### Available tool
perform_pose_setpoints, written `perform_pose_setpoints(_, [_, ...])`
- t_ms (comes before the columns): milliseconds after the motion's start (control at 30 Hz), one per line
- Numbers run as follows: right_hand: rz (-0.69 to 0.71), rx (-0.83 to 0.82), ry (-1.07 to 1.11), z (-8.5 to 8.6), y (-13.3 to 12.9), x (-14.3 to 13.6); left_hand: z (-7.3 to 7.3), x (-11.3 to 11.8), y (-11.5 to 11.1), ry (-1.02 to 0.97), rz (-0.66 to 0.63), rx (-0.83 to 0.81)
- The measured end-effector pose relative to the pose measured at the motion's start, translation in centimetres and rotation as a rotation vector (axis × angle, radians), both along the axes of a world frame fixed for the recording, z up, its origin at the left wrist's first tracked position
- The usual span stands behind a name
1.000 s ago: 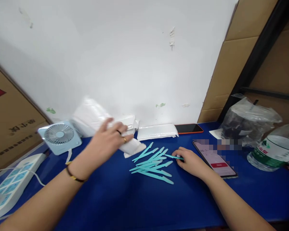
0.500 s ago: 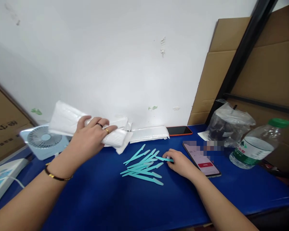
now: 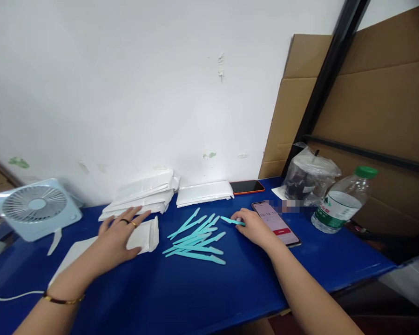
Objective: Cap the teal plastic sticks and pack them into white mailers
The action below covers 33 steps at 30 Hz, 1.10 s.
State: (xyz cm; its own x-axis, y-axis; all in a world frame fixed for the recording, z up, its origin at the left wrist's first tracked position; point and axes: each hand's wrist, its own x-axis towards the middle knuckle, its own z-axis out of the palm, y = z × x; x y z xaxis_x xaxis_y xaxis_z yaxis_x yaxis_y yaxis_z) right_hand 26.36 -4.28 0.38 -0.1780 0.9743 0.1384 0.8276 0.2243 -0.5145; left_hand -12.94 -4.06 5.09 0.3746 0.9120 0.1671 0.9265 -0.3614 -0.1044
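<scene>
My left hand [image 3: 120, 239] rests with spread fingers over a white packet [image 3: 145, 236] lying on the blue table [image 3: 181, 298]. Between thumb and fingers of my right hand [image 3: 253, 226] is a turquoise razor-like stick [image 3: 228, 220], its pale tip pointing left. Several similar turquoise sticks [image 3: 195, 256] lie in a loose, overlapping pile between my two hands. Behind my left hand, several white packets [image 3: 146, 188] are stacked against the wall. Another small stack of white packets [image 3: 205, 193] lies behind the turquoise pile.
A light blue fan [image 3: 37, 204] stands at the left, a white cable [image 3: 17, 297] in front of it. To the right are an orange-edged phone [image 3: 247, 187], a lit phone [image 3: 277, 223], a bagged cup [image 3: 309, 179] and a green-capped bottle [image 3: 342, 202].
My left hand has come down from holding white packets in the air and has opened over one on the table. My right hand still holds its turquoise stick. The view has turned slightly.
</scene>
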Motion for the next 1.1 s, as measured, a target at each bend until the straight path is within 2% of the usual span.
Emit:
perform_pose_setpoints(67, [-0.001, 0.012, -0.004, 0.0, 0.0, 0.1, -0.6, 3.3, -1.3, -0.077, -0.135, -0.071])
perform_pose_setpoints(167, [-0.014, 0.023, -0.003, 0.1, 0.0, 0.3, -2.1, 8.0, -3.8, -0.135, -0.341, -0.263])
perform_pose_setpoints(233, [-0.023, 0.018, 0.003, 0.3, 0.0, 0.4, -3.3, 10.0, -5.7, -0.141, -0.411, -0.388])
perform_pose_setpoints(300, [-0.033, 0.015, 0.006, 0.5, 0.0, 0.5, -4.3, 11.0, -7.3, -0.151, -0.415, -0.46])
perform_pose_setpoints(400, [-0.038, 0.014, 0.01, 0.6, 0.0, 0.6, -5.0, 11.4, -8.5, -0.176, -0.384, -0.46])
perform_pose_setpoints(567, [-0.023, 0.029, 0.019, 0.4, 0.1, 0.7, -4.9, 11.6, -7.8, -0.176, -0.222, -0.306])
perform_pose_setpoints(733, [-0.013, 0.038, 0.012, 0.2, 0.1, 0.8, -4.7, 12.0, -8.0, -0.121, -0.298, -0.343])
perform_pose_setpoints(900, [0.0, 0.057, 0.022, 0.1, 0.1, 0.8, -4.5, 12.5, -7.3, -0.147, -0.226, -0.245])
perform_pose_setpoints(1100, [-0.01, 0.055, 0.037, 0.5, -0.1, 0.7, -4.3, 12.4, -6.9, -0.138, -0.238, -0.304])
